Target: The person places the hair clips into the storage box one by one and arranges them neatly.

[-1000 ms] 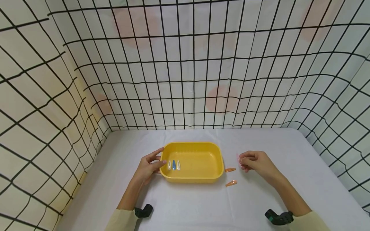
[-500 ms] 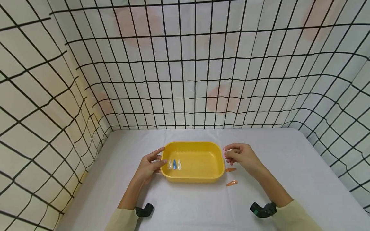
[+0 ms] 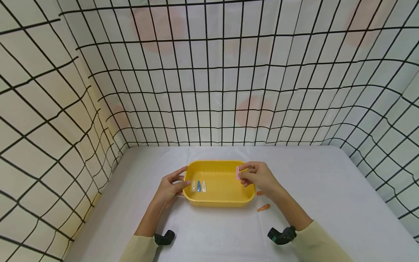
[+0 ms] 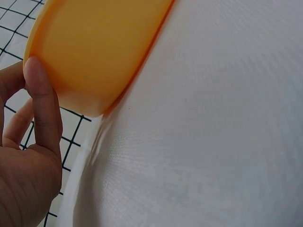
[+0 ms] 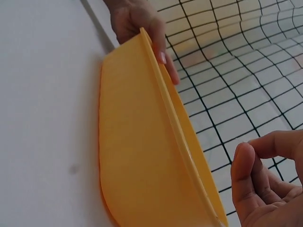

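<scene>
A yellow plastic tray [image 3: 219,203] stands on the white-covered table. My left hand [image 3: 168,188] grips its left end, thumb over the rim and fingers outside; the left wrist view shows the thumb [image 4: 39,80] on the wall. Inside the tray's left part, a white snap hair clip [image 3: 194,186], a blue one [image 3: 199,186] and another white one [image 3: 204,186] lie side by side. Over the tray's right end, my right hand [image 3: 260,177] pinches a pink hair clip [image 3: 237,172] between thumb and forefinger. The right wrist view shows those fingertips together above the rim, the clip hidden there.
Right of the tray, one orange hair clip [image 3: 263,207] lies on the table, and a second orange clip [image 3: 260,193] is partly covered by my right hand. A black wire grid [image 3: 222,91] surrounds the table at the back and both sides.
My right hand has carried the pink hair clip leftward from the table on the right, across the rim, to over the tray. The left hand keeps its grip on the tray.
</scene>
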The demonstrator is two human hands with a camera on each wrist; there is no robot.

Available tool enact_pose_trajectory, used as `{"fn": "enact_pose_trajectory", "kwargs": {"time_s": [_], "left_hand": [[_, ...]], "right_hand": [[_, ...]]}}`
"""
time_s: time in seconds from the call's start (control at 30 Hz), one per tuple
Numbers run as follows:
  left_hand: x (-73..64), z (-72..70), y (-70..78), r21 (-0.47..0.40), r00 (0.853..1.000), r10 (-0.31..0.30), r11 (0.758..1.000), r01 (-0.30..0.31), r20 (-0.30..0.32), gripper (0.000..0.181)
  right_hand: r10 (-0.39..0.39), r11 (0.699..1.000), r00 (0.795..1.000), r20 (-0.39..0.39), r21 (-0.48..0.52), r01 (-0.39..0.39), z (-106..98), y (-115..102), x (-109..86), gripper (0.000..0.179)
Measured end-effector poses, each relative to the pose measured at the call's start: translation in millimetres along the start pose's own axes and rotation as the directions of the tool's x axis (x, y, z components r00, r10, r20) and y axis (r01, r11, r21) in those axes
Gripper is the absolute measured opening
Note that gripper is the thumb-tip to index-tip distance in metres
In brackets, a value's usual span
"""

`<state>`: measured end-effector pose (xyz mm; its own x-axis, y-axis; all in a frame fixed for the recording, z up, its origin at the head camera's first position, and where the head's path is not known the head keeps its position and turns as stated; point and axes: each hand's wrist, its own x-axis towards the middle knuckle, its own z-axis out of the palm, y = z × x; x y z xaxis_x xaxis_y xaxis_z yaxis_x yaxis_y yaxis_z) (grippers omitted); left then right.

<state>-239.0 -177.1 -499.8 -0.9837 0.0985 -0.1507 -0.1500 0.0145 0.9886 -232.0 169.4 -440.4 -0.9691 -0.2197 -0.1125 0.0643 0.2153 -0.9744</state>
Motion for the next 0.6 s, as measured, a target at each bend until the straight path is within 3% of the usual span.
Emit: {"fn": "enact_pose_trajectory", "kwargs": {"time_s": [0.27, 0.6], "left_hand": [[0.0, 2.0, -0.6, -0.012, 1.000, -0.006, 1.000, 0.006, -0.008, 0.065], [-0.1, 1.8, 0.1, -0.015, 1.000, -0.012, 1.000, 0.012, -0.008, 0.065]], "right_hand": [[0.017, 1.000, 1.000, 0.013, 0.011, -0.017, 23.2, 2.0, 11.2, 0.033], [0.100, 0.995, 0.995, -0.028, 0.011, -0.099, 56.2, 3.7, 27.7, 0.026]]}}
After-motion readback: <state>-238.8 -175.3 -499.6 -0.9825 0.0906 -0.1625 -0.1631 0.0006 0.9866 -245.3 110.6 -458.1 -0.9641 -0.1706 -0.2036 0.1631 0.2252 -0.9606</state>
